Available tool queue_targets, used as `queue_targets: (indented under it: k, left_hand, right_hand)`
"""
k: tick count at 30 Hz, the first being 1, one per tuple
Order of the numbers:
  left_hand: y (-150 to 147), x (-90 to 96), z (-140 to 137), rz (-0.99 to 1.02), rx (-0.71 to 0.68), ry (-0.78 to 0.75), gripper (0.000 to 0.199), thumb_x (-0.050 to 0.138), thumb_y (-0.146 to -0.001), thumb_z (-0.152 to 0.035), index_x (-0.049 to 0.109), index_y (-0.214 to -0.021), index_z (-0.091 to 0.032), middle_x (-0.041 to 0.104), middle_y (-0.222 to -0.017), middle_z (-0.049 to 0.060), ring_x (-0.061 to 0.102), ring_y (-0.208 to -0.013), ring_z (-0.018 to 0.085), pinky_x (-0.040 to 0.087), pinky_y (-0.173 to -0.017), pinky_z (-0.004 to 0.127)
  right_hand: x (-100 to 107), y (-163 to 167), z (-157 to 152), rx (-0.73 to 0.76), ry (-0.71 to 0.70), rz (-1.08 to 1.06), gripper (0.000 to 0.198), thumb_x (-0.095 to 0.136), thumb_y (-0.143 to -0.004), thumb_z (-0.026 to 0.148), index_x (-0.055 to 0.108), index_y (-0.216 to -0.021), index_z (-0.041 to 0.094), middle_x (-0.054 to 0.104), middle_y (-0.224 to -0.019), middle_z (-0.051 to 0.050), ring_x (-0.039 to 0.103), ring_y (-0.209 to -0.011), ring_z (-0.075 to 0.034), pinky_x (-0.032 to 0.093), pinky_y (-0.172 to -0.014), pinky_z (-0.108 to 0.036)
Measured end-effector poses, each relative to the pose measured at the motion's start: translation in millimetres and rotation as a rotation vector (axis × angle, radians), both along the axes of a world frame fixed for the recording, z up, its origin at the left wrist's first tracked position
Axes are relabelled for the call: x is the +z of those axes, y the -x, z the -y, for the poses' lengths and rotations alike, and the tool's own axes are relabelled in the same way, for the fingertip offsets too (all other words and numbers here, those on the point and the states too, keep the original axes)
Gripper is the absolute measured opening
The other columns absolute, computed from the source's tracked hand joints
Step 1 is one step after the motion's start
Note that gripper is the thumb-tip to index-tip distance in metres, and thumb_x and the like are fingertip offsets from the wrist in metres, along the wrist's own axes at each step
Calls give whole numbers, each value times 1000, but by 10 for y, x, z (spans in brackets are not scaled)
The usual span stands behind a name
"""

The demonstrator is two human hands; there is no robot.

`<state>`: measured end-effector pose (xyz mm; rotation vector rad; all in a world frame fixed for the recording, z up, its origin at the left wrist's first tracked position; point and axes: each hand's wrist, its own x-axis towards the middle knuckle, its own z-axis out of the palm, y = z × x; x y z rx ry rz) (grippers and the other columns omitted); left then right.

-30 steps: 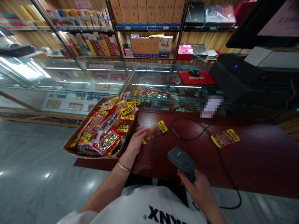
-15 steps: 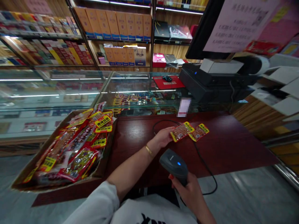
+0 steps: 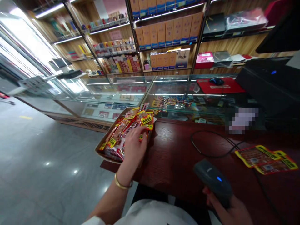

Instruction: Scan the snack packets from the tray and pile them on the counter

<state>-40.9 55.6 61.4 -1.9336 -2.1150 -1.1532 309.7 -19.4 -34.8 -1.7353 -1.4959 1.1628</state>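
My left hand (image 3: 134, 145), with a gold bangle at the wrist, is over the cardboard box (image 3: 97, 153) of packaged snacks. Its thumb and fingers are apart, and the fingertips reach down among the packets, partly hidden. Just beyond them lies a snack packet (image 3: 147, 119) with a yellow label. My right hand (image 3: 228, 207) is wrapped round the handle of a dark barcode scanner (image 3: 212, 178), which shows a blue light. Two overlapping snack packets (image 3: 255, 156) with yellow ends lie on the table at the right.
The box rests at the left end of the dark red wooden table (image 3: 168, 153). A black cable (image 3: 199, 152) loops across the tabletop. Behind stands a glass display counter (image 3: 173, 89) with a red mat (image 3: 231, 89) and a mouse (image 3: 216, 81). A blurred-out patch (image 3: 243, 120) is near the counter's edge.
My left hand has let go of the packet on the table and moved left to the box. The view has turned left. The scanner stays in my right hand.
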Motion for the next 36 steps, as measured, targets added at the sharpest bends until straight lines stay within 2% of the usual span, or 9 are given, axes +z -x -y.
queue_targets:
  k: [3, 7, 16, 21, 24, 27, 30, 33, 36]
  left_hand:
    - [460, 72, 53, -278, 232, 158, 40, 55, -95, -31, 65, -131, -19, 66, -137, 12, 55, -129, 35, 38, -111, 53]
    - [529, 6, 58, -392, 343, 310, 43, 57, -93, -38, 67, -130, -18, 62, -145, 13, 49, -137, 38, 31, -115, 57]
    - [550, 120, 75, -219, 414, 68, 35, 43, -97, -28, 75, -93, -15, 76, -111, 16, 66, -111, 32, 45, -101, 47]
    - [315, 245, 113, 443, 286, 11, 34, 46, -98, -41, 70, -109, -19, 75, -93, 7, 71, -77, 22, 53, -68, 31]
    - [-56, 82, 34, 1007, -67, 248, 37, 59, -91, -48, 69, -113, -20, 74, -93, 5, 69, -65, 19, 49, -52, 26]
    - [-408, -233, -39, 1279, -258, 487, 42, 69, -84, -47, 71, -114, -18, 75, -96, 7, 71, -69, 20, 52, -54, 27]
    - [-599, -560, -39, 1085, -321, 457, 32, 67, -87, -36, 75, -114, -20, 77, -104, 8, 73, -89, 23, 58, -77, 35]
    - [-621, -810, 4, 624, -375, 331, 26, 62, -89, -21, 80, -107, -26, 75, -121, 8, 64, -117, 27, 46, -109, 44]
    - [-566, -953, 35, 358, -426, 346, 32, 63, -85, -15, 80, -109, -27, 70, -131, 8, 59, -123, 29, 42, -112, 47]
  right_hand:
    - [115, 187, -16, -65, -51, -30, 43, 70, -72, 64, 80, -79, 22, 80, -74, -5, 77, -71, -22, 58, -67, -22]
    - [174, 326, 18, -58, -87, -52, 40, 71, -72, 62, 79, -77, 23, 79, -70, -4, 75, -66, -22, 57, -66, -23]
    - [88, 131, 90, -47, -68, 17, 46, 70, -72, 68, 80, -78, 24, 81, -74, -5, 77, -69, -25, 60, -66, -26]
    - [109, 125, 86, -59, -57, 1, 44, 70, -74, 66, 80, -79, 23, 81, -76, -5, 76, -71, -25, 59, -67, -26]
    - [211, 235, 97, -111, -103, -16, 46, 68, -77, 67, 78, -78, 22, 78, -70, -5, 73, -65, -24, 56, -65, -28]
    - [284, 299, 109, -129, -129, -50, 46, 68, -77, 66, 78, -79, 21, 77, -70, -5, 71, -64, -24, 55, -66, -30]
    - [271, 263, 130, -135, -146, -69, 45, 68, -79, 64, 78, -82, 20, 77, -70, -6, 71, -64, -24, 55, -66, -30]
    - [208, 176, 146, -130, -152, -47, 44, 68, -81, 62, 77, -80, 19, 75, -67, -6, 70, -62, -23, 54, -63, -30]
    - [153, 106, 130, -90, -151, -13, 41, 67, -82, 59, 77, -81, 19, 75, -66, -6, 70, -62, -23, 55, -63, -30]
